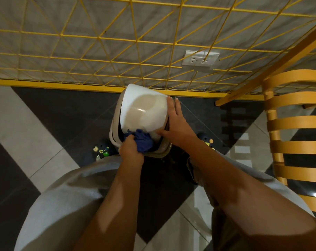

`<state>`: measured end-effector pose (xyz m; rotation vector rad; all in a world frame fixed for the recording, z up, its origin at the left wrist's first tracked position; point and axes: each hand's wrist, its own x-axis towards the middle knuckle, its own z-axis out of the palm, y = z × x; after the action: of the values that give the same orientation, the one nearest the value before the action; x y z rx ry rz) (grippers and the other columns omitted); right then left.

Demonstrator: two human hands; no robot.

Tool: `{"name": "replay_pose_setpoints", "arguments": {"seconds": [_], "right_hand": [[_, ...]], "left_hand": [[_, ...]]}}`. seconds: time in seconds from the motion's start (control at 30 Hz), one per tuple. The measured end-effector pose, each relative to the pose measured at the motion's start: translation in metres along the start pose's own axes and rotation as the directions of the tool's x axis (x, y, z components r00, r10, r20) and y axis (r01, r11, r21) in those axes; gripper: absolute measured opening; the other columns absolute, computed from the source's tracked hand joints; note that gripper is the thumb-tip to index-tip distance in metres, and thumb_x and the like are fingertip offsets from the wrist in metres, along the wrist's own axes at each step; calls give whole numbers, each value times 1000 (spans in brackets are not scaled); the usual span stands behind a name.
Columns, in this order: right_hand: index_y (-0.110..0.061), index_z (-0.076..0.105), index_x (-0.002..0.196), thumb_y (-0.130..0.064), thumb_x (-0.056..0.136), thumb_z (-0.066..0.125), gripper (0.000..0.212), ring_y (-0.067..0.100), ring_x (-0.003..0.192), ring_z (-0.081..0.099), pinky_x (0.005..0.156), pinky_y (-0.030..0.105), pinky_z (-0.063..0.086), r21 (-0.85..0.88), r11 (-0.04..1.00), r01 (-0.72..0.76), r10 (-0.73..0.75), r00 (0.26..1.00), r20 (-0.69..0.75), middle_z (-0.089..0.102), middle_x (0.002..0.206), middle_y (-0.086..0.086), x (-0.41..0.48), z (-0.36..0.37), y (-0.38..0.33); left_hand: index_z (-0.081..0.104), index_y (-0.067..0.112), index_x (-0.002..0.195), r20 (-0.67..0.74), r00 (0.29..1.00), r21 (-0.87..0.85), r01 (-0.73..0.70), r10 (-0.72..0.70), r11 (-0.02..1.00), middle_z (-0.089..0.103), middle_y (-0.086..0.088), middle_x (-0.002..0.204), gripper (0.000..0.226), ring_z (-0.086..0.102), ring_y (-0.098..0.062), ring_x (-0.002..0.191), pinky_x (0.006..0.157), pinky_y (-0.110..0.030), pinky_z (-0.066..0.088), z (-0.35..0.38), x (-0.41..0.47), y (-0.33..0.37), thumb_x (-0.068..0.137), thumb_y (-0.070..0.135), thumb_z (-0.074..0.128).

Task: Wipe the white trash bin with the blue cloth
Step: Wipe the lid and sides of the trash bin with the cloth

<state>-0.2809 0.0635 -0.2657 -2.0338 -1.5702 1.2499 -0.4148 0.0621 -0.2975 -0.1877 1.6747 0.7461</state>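
The white trash bin (144, 109) stands on the floor below me, against the yellow wire grid, its swing lid tilted open. My left hand (131, 148) grips the crumpled blue cloth (141, 140) and presses it against the near lower edge of the lid. My right hand (175, 122) clasps the lid's right edge, thumb on the front and fingers spread along the side. The bin's lower body is hidden beneath the lid and my hands.
A yellow wire grid (117, 51) covers the grey wall behind, with a white power socket (200, 59). A wooden slatted chair (294, 127) stands at the right. The floor (36, 124) has black and white tiles; my decorated shoes (103, 150) flank the bin.
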Motion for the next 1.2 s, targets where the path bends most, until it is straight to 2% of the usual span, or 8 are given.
{"name": "replay_pose_setpoints", "arguments": {"seconds": [0.27,0.43,0.57,0.67,0.8,0.9,1.03,1.2], "right_hand": [[-19,-14,149,-17,75,77,117,27,147,-1,114,40,23,24,1000,9,-11,998,70,-23,156,7,-1,-12,-3],[-22,-15,148,-20,76,75,115,25,147,1,114,42,22,35,999,24,-25,999,35,-18,158,4,-6,-14,-2],[-20,-14,148,-18,78,74,113,24,147,0,114,41,23,55,998,22,-24,999,29,-18,158,5,-6,-11,-3],[-18,-11,149,-18,81,71,107,21,147,0,114,35,21,86,996,20,-22,1000,21,-17,158,4,-6,-10,-2],[-14,-8,149,-18,87,64,95,14,146,-5,111,20,13,79,996,33,-35,999,28,-17,158,4,-6,-8,-1],[-15,-9,149,-18,83,69,102,16,146,-4,112,26,19,76,997,11,-14,999,37,-17,158,3,-5,-9,-2],[-21,-12,149,-15,78,74,111,22,147,4,111,35,28,32,999,-1,0,999,49,-20,158,1,-8,-12,-2],[-27,-13,148,-15,78,74,112,23,147,6,112,38,27,50,998,-24,22,999,28,-16,159,4,-7,-13,0]], "left_hand": [[59,3,100,3,966,43,-258,258,965,58,-8,84,17,57,-21,75,62,-29,47,-20,-57,-2,87,2,49],[62,14,80,-15,863,92,-502,505,860,60,-1,73,16,59,-13,65,53,-26,53,-24,-97,24,84,0,54],[61,16,117,169,573,288,-807,802,515,62,11,95,34,59,0,85,77,-15,48,-11,-106,29,84,5,56],[52,8,129,544,324,410,-908,774,93,58,-1,126,43,51,-9,119,97,-10,33,9,-81,17,86,5,53],[50,-3,127,781,249,483,-822,572,-302,54,-21,132,47,45,-35,128,107,-33,23,27,-44,11,82,10,54],[47,-1,130,806,210,482,-775,553,-409,51,-19,135,45,43,-32,130,112,-35,25,32,-41,29,86,8,55],[51,4,125,697,265,592,-737,666,-326,54,-17,128,39,49,-32,121,101,-36,37,26,-33,64,87,10,53],[58,12,117,357,525,635,-743,773,211,60,-13,115,29,55,-25,104,69,-17,33,9,-38,94,90,16,47]]}}
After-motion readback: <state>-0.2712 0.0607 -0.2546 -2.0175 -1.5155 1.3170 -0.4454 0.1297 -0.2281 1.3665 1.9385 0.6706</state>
